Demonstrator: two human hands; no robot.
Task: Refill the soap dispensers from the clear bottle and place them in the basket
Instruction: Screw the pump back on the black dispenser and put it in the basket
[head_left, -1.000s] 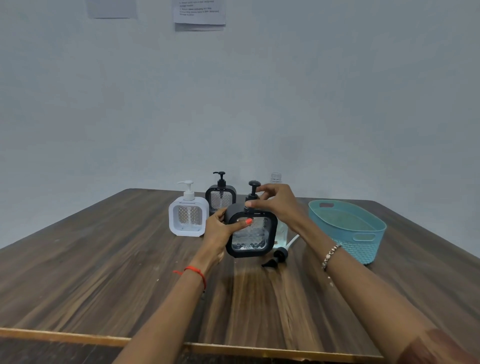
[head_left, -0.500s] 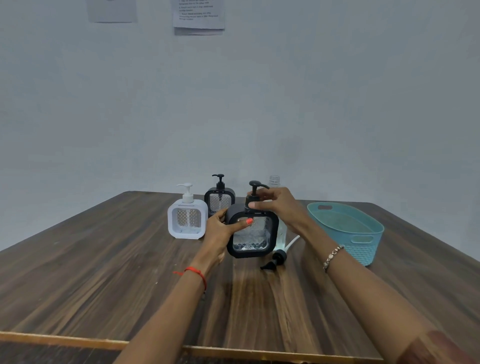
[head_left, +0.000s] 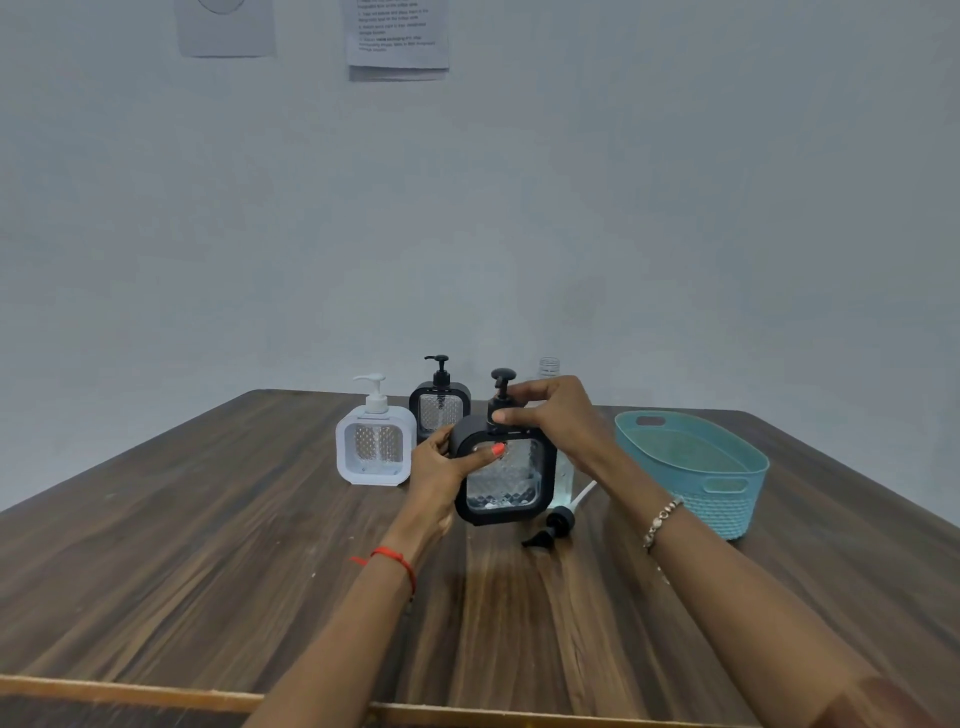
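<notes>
Black-framed with a clear patterned window, the soap dispenser (head_left: 506, 480) sits at the middle of the bench (head_left: 208, 571), tipped slightly. I cannot tell whether its base touches the wood. Compared with a second ago it has barely moved. What has changed is the pump (head_left: 502, 378): its nozzle pointed right and now faces along the line of sight, so the top is being turned. That suggests the pump is being screwed, though on or off I cannot say. None of the dispensers is in the basket (head_left: 727, 499) yet.

The left hand (head_left: 441, 467) grips the dispenser's left edge, thumb laid across the front and the other fingers curled behind. The right hand (head_left: 556, 415) arches over the top, its fingers (head_left: 511, 414) pinching the pump's collar. Both forearms reach in from the near edge.

Just behind, mostly hidden, stands the clear bottle (head_left: 549, 366) with its neck open. A loose pump (head_left: 558, 522) lies on the wood just right of the dispenser. The blue basket stands further right. A white dispenser (head_left: 375, 447) and a second black dispenser (head_left: 440, 408) stand to the left, pumps fitted.
</notes>
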